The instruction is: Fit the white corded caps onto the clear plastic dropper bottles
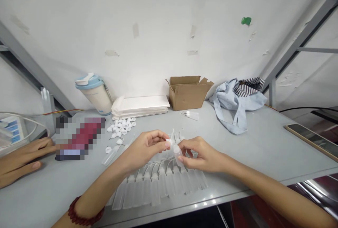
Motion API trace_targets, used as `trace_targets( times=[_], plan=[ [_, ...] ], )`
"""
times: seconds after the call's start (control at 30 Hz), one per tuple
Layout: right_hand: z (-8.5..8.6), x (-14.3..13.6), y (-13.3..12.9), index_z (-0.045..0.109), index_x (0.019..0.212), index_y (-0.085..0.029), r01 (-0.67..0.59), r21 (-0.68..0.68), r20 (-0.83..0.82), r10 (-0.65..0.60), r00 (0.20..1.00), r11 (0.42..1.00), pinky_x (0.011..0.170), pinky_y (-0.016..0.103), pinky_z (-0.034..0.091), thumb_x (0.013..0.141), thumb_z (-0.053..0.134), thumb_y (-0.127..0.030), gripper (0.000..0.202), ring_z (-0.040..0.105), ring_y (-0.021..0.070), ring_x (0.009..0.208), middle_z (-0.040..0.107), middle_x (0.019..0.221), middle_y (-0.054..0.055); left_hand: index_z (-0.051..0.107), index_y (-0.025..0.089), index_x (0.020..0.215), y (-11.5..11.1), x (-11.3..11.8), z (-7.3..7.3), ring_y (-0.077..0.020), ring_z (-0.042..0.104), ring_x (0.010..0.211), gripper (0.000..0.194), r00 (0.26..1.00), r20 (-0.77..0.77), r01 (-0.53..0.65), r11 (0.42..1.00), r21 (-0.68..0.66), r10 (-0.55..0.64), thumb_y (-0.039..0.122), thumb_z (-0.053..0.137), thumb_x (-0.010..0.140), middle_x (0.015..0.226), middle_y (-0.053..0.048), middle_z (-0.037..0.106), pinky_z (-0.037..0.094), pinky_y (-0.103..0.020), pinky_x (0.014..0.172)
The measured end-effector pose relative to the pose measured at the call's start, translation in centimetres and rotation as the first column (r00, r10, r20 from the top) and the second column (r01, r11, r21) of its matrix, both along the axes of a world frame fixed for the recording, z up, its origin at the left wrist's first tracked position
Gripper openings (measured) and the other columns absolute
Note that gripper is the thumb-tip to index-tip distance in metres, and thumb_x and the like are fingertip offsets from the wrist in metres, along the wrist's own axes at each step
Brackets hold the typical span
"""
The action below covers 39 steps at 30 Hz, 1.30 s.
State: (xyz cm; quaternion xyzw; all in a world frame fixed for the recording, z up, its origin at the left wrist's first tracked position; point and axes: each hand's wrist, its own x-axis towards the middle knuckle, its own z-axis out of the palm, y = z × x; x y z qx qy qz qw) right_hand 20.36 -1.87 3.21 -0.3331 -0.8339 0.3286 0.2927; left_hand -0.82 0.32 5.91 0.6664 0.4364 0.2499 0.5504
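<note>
Between the thumb and fingers of my left hand (151,146) is a small white cap (169,143). A small translucent squeeze bottle (177,154), tilted, is gripped by my right hand (199,153). The cap is close by the bottle's top; whether they touch I cannot make out. Below both hands, several similar bottles (155,187) with thin curved tubes at their tops lie in a row on the grey table (264,150). My left hand partly hides a few more bottles behind it.
Loose white caps (121,126) lie at left, near a single bottle (110,156). Along the wall stand a tumbler (96,94), white paper stack (142,105), cardboard box (188,96) and blue cloth bag (232,105). Another person's hand (26,159) rests at far left; a phone (314,141) lies right.
</note>
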Motion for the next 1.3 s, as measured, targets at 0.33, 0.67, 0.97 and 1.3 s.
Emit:
trace_targets(
  times=[0.33,0.67,0.97,1.3],
  plan=[
    [-0.2,0.0,-0.1,0.062,0.081,-0.011,-0.051,0.025,-0.046,0.052,0.998,0.998,0.051,0.019,0.039,0.083,0.055,-0.022,0.013,0.046,0.0079,0.05,0.052,0.057,-0.003,0.062,0.019,0.085,-0.5,-0.4,0.2,-0.0126,0.053,0.072,0.013,0.985,0.001,0.169,0.984,0.06,-0.17,0.032,0.062,0.083,0.077,0.003,0.058,0.042,-0.024,0.066],
    [0.2,-0.2,-0.3,0.06,0.089,-0.011,-0.046,-0.218,-0.113,0.021,0.993,0.975,0.051,0.021,0.038,0.093,0.045,-0.031,0.026,0.049,0.0095,0.053,0.057,0.062,0.0,0.065,0.021,0.086,-0.3,-0.8,0.6,-0.0136,0.056,0.078,0.009,0.988,-0.081,0.144,0.959,0.242,-0.128,0.028,0.06,0.084,0.083,0.002,0.064,0.045,-0.025,0.074],
    [-0.3,0.1,0.3,0.057,0.079,-0.013,-0.276,-0.553,-0.379,0.057,0.923,0.787,0.055,0.024,0.039,0.094,0.046,-0.041,0.033,0.045,0.0078,0.048,0.053,0.059,-0.003,0.065,0.024,0.093,-0.6,-1.2,0.8,-0.0142,0.058,0.086,0.011,0.984,-0.115,0.166,0.922,0.349,-0.134,0.026,0.058,0.086,0.092,0.002,0.066,0.045,-0.025,0.079],
    [-1.0,-0.1,0.8,0.058,0.085,-0.011,-0.364,-0.657,-0.459,0.032,0.888,0.66,0.048,0.022,0.033,0.09,0.052,-0.048,0.038,0.041,0.0053,0.043,0.052,0.059,-0.004,0.066,0.022,0.086,-0.9,-0.7,0.8,-0.0154,0.058,0.083,0.009,0.98,-0.154,0.167,0.936,0.311,-0.123,0.03,0.063,0.082,0.084,0.003,0.067,0.043,-0.026,0.077]
  ],
)
